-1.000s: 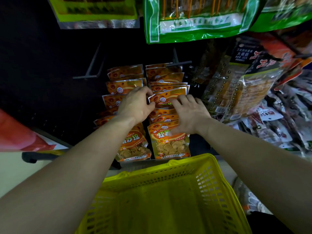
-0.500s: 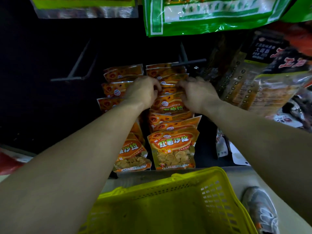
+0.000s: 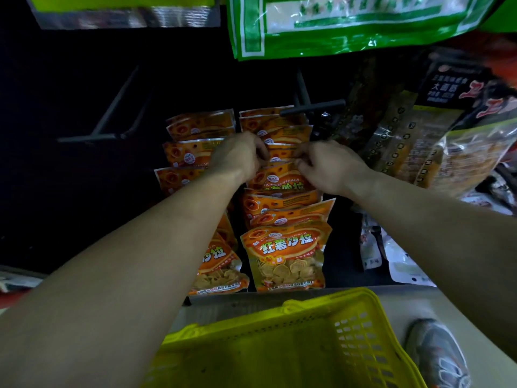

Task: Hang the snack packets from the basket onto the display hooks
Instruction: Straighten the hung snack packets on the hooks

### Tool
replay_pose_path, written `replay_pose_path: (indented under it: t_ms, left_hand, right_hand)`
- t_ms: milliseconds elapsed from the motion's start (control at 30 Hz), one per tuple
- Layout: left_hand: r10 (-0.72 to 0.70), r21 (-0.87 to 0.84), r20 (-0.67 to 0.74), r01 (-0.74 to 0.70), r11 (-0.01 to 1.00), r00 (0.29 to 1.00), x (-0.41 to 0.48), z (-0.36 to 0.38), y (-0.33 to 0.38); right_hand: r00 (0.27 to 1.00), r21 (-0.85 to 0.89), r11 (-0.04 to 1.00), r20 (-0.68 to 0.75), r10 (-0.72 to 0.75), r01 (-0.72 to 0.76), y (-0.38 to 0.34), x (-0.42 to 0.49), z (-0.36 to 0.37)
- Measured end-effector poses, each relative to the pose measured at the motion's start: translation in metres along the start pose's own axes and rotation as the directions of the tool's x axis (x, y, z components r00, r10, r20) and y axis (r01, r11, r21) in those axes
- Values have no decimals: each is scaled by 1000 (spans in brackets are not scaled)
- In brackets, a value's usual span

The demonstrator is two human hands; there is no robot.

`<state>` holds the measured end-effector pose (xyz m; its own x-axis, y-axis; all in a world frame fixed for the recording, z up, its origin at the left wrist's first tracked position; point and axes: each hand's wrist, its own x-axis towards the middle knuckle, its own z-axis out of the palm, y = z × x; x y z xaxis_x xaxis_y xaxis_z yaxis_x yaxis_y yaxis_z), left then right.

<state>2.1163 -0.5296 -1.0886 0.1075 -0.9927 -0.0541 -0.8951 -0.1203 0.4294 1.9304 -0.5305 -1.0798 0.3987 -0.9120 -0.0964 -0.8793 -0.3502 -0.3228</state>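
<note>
Dark display backing fills the upper left of the frame. At bottom centre sits the yellow basket; I see no packets in the part that shows. At centre, my left hand and right hand pinch the top corners of one orange snack packet over the right-hand column. I'd keep those hands level, line its hole up with the hook, I judge, and slide it on squarely.
</note>
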Motion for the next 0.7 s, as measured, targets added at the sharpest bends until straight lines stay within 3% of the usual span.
replay_pose_path:
  t_ms: [100, 267, 533, 700]
  left_hand:
    - [22, 40, -12, -22, 999, 1000, 5, 0, 0]
    - [34, 28, -29, -33, 999, 999, 12, -7, 0]
    - [80, -117, -109, -92, 989, 991, 4, -20, -3]
    - [22, -174, -27, -26, 984, 999, 0, -15, -8]
  right_hand:
    - [999, -21, 1000, -39, -20, 19, 0, 1, 1]
    - [987, 26, 997, -144, 69, -66, 1, 0, 1]
    - [958, 10, 995, -268, 100, -101, -4, -4, 4]
    - [969, 58, 989, -200, 145, -136, -4, -6, 6]
